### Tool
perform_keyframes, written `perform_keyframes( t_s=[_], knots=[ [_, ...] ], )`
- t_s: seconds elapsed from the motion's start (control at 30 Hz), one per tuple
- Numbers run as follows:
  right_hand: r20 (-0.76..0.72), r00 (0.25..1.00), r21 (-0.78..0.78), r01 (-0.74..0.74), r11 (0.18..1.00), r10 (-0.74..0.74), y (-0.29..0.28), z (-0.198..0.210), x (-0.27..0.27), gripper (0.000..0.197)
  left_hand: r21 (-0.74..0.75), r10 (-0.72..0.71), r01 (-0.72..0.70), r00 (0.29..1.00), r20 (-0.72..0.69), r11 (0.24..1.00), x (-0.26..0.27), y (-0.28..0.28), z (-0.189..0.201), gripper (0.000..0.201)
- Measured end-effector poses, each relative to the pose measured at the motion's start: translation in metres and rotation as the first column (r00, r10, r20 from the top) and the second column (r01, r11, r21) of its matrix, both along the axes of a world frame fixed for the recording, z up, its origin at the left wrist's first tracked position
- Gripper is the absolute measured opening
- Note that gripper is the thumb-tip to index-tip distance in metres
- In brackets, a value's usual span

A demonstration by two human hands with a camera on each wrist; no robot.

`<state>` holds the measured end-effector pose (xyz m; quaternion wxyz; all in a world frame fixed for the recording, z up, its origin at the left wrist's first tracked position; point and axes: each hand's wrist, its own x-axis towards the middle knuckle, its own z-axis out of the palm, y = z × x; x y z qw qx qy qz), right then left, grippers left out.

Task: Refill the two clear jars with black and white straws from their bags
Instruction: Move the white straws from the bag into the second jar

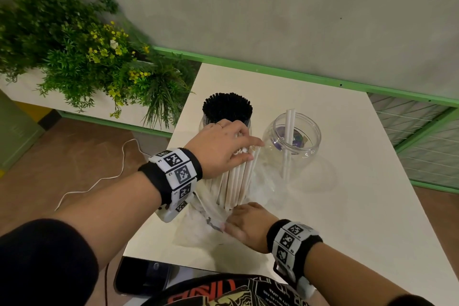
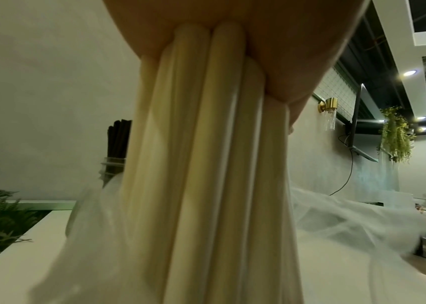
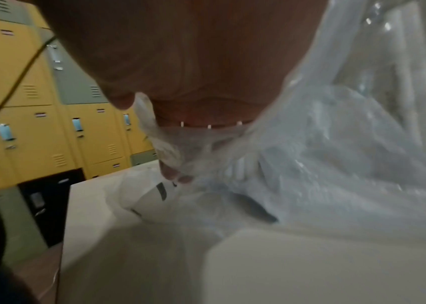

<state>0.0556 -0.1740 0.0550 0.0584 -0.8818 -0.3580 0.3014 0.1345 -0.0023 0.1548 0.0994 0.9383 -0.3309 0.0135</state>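
Head view: my left hand grips the top of an upright bundle of white straws, fingers curled round it, the bundle standing on the table with its foot in a clear bag. My right hand pinches the bag low down, beside the bundle's foot. Behind my left hand stands a jar packed with black straws; just right of it the second jar holds two white straws, upright and leaning on its rim. A plant sits off the table's left edge. Left wrist view: my palm closes over the white straws, which run down into the bag; the black straws show behind at left. Right wrist view: blurred; my fingers clench the crumpled bag above the table; yellow lockers stand behind.
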Motion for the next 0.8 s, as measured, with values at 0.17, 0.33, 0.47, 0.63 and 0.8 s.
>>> perform_keyframes(
  t_s=[0.17,0.33,0.47,0.63,0.8],
  knots=[
    [-0.02,0.98,0.067,0.199,0.978,-0.198,-0.007,0.007,0.013,0.055,-0.026,0.004,-0.004,1.0,0.009,1.0,0.0,0.0,-0.002,0.041],
    [0.605,0.755,0.452,-0.064,0.889,-0.253,-0.038,0.021,0.02,0.03,-0.046,0.011,-0.01,1.0,0.022,0.999,0.0,0.002,-0.005,0.042],
    [0.653,0.73,0.232,0.062,0.971,-0.203,-0.066,0.018,0.022,0.07,-0.059,0.014,-0.012,1.0,0.023,0.998,0.0,0.004,-0.005,0.041],
    [0.446,0.889,-0.092,0.154,0.984,-0.098,-0.057,0.001,0.033,0.089,-0.056,0.007,-0.004,0.999,0.044,0.998,-0.002,0.0,-0.007,0.043],
    [0.279,0.939,-0.097,0.234,0.967,-0.199,-0.05,-0.015,0.046,0.086,-0.054,0.003,0.0,0.998,0.059,0.999,-0.003,-0.002,-0.008,0.043]
  ],
)
